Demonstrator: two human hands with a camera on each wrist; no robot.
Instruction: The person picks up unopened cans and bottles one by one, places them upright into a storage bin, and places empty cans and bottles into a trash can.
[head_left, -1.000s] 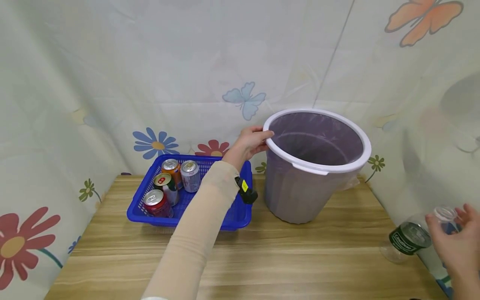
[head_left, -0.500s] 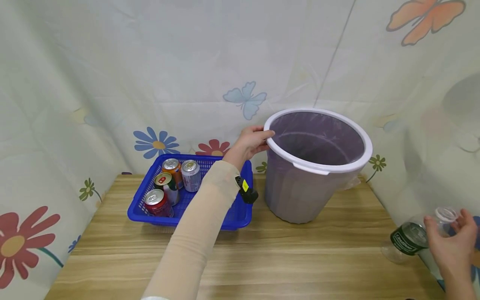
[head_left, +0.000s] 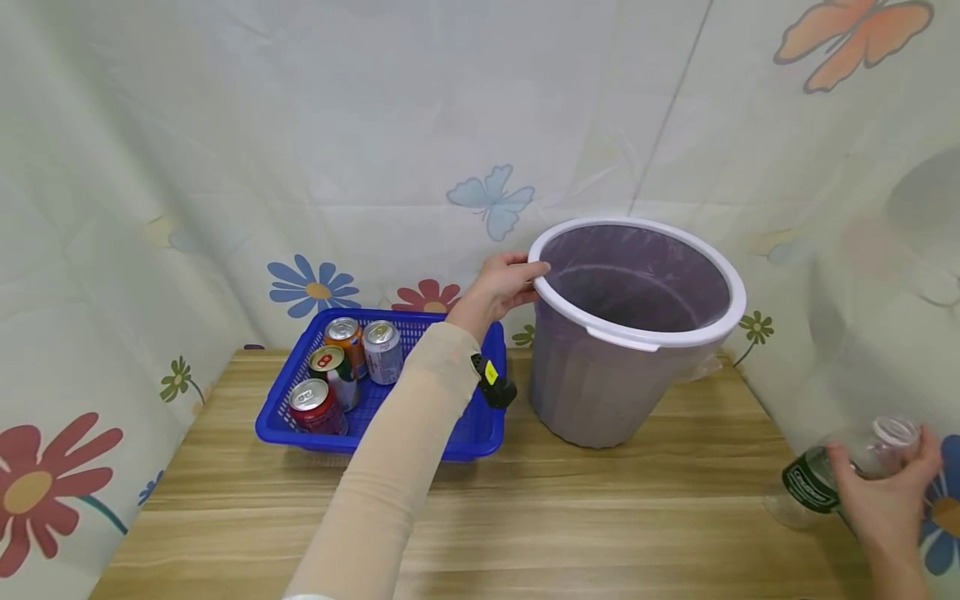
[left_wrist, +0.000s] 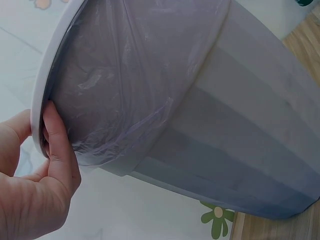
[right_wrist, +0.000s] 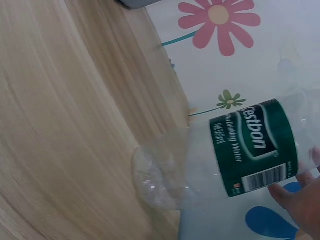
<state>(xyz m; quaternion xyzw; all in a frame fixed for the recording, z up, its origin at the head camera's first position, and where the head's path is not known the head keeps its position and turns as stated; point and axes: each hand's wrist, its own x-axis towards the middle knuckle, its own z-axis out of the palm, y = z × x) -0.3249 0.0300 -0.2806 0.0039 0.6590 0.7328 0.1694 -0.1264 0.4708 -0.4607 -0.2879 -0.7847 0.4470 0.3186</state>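
My left hand [head_left: 497,287] pinches the white rim of a grey trash can [head_left: 592,379] at its left side. In the left wrist view the fingers reach under the rim, against the translucent purple liner bag [left_wrist: 125,85] folded over the outside. At the far right, my right hand [head_left: 885,504] curls round the upper part of a clear plastic water bottle [head_left: 810,482] with a green label and no cap. The bottle's base rests on the wooden table near its right edge. In the right wrist view, the thumb lies by the label's lower corner; most of that hand is out of frame.
A blue plastic basket [head_left: 480,433] stands left of the trash can, partly behind the left forearm. Several drink cans, including a red can [head_left: 315,408] and an orange can [head_left: 345,340], stand in its left half. A floral curtain [head_left: 360,167] surrounds the wooden table [head_left: 570,525].
My right hand has shifted slightly left and down from around the bottle's neck, and its fingers now sit closer about the upper bottle. The left hand and the trash can look nearly unmoved.
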